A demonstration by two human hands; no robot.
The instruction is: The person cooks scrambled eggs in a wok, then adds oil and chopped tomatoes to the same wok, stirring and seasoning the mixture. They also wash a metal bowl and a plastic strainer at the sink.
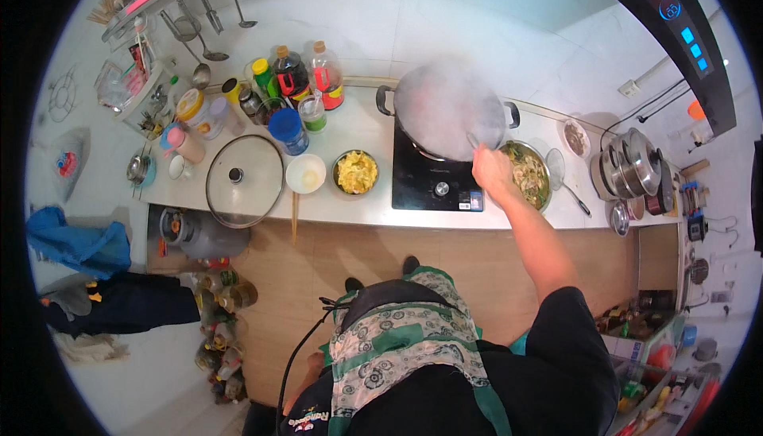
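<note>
My right hand (493, 171) is closed around the handle of a utensil (473, 140) at the near right rim of a large wok-like pot (417, 146). Thick steam covers the pot, so its contents and the utensil's far end are hidden. Under the pot is a black induction cooktop (411, 188) with a round knob. Right beside my wrist stands a metal bowl (546, 194) of cooked food with greens. Only a bit of my left hand or forearm (314, 367) shows, low by the apron; its fingers cannot be made out.
Left of the cooktop are a bowl of scrambled egg (356, 172), a white bowl (305, 173), chopsticks (294, 221) and a glass lid (244, 165) over the counter edge. Bottles (291, 75) line the back. A strainer (555, 168) and steel pots (626, 162) stand at right.
</note>
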